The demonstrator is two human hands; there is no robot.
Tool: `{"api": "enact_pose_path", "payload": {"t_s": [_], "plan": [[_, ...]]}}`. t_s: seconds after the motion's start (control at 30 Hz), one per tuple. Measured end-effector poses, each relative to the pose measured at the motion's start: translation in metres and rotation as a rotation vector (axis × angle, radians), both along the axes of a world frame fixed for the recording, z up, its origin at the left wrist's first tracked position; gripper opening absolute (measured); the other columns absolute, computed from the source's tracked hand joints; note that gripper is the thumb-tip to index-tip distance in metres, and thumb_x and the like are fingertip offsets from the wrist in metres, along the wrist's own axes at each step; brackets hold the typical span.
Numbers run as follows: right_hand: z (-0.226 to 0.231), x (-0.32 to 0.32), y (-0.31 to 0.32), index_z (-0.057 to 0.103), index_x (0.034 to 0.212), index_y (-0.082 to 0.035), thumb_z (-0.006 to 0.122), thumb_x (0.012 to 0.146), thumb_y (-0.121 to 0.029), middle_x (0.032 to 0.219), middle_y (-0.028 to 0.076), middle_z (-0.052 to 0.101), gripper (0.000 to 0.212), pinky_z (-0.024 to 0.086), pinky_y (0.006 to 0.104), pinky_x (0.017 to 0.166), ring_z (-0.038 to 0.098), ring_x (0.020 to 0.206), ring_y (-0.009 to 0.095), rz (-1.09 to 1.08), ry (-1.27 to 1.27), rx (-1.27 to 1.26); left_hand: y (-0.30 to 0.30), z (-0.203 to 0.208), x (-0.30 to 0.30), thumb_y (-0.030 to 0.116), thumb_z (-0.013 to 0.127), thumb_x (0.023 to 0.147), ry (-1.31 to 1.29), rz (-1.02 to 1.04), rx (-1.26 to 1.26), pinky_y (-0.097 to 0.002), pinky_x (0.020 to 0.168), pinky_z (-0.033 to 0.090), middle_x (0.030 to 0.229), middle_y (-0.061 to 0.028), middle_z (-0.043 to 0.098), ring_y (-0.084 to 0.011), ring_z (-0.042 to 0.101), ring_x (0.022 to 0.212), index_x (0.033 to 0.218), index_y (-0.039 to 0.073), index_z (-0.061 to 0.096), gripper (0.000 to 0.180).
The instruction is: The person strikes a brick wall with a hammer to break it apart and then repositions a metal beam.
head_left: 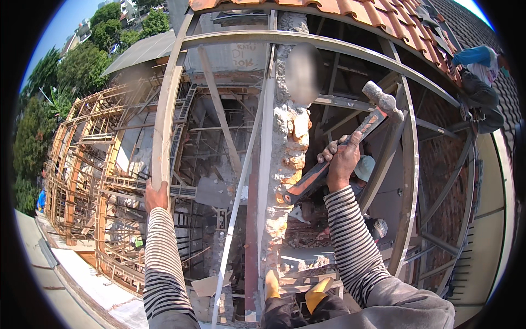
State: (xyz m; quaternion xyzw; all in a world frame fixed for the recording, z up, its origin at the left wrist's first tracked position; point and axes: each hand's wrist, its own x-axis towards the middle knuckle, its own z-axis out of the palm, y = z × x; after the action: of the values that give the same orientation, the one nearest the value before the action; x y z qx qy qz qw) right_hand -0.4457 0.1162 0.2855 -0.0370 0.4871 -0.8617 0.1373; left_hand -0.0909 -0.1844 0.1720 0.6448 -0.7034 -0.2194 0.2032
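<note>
Left hand point(156, 196) clasps pale metal beam point(171, 93), fingers pressed to its edges. Right hand point(342, 163) grips hammer point(368, 124) mid-handle, fingers curled tight round it. Hammer slants upward; head near curved roof frame point(411, 181), handle end overlapping broken wall point(294, 131) edge in view. Deep opening between beam and wall. Person in pale headgear point(364, 169) below right hand. Yellow boots point(318, 299) near wall.

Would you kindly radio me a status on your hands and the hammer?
Left hand gripping frame beam. Right hand closed around hammer. Broken wall beyond hammer's lower end; person in pale headgear beyond right hand.
</note>
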Motion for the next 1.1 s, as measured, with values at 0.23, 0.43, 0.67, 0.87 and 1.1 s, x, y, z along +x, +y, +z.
{"api": "enact_pose_path", "payload": {"t_s": [0.23, 0.43, 0.67, 0.87, 1.1], "plan": [[-0.078, 0.007, -0.024, 0.04, 0.081, -0.013, 0.044, 0.099, -0.049, 0.061, 0.001, 0.039, 0.041, 0.041, 0.0298, 0.04, 0.042, 0.045, 0.014, 0.435, -0.139, 0.425, 0.006, 0.008, -0.011, 0.04, 0.064, 0.078, -0.072, 0.011, 0.069, -0.0448, 0.098, 0.044, 0.122, -0.0274, 0.06, -0.0399, 0.058, 0.112, 0.136, 0.001, 0.047, 0.072], [-0.042, 0.012, -0.012, 0.038, 0.083, -0.014, 0.044, 0.099, -0.051, 0.06, 0.0, 0.04, 0.041, 0.039, 0.0282, 0.038, 0.041, 0.043, 0.013, 0.272, -0.032, 0.315, -0.001, -0.003, -0.001, 0.036, 0.062, 0.079, -0.023, 0.025, -0.031, -0.0431, 0.094, 0.046, 0.111, -0.0229, 0.066, -0.0382, 0.063, 0.104, 0.126, 0.004, 0.056, 0.057], [-0.071, 0.066, 0.099, 0.043, 0.088, -0.011, 0.062, 0.094, -0.025, 0.059, -0.004, 0.041, 0.024, 0.038, 0.0233, 0.038, 0.042, 0.044, 0.006, 0.37, -0.036, 0.676, -0.005, -0.005, 0.002, 0.044, 0.063, 0.077, -0.044, 0.017, 0.02, -0.0442, 0.094, 0.046, 0.114, -0.026, 0.063, -0.0401, 0.061, 0.107, 0.132, 0.003, 0.052, 0.069], [-0.181, 0.123, 0.244, 0.053, 0.081, -0.003, 0.064, 0.088, -0.017, 0.061, 0.001, 0.053, 0.019, 0.041, 0.0274, 0.043, 0.05, 0.047, 0.011, 0.743, -0.08, 1.332, 0.0, -0.001, -0.003, 0.046, 0.063, 0.076, -0.06, 0.017, 0.037, -0.0427, 0.098, 0.045, 0.115, -0.0284, 0.062, -0.0406, 0.06, 0.11, 0.132, -0.001, 0.052, 0.073], [-0.267, 0.187, 0.375, 0.064, 0.091, 0.001, 0.07, 0.081, -0.032, 0.087, 0.019, 0.067, 0.035, 0.052, 0.0412, 0.07, 0.068, 0.078, 0.027, 1.214, -0.27, 1.812, -0.022, -0.029, 0.011, 0.049, 0.064, 0.075, -0.027, -0.029, 0.088, -0.041, 0.101, 0.042, 0.122, -0.0296, 0.059, -0.0389, 0.057, 0.115, 0.132, -0.006, 0.05, 0.08]]}}
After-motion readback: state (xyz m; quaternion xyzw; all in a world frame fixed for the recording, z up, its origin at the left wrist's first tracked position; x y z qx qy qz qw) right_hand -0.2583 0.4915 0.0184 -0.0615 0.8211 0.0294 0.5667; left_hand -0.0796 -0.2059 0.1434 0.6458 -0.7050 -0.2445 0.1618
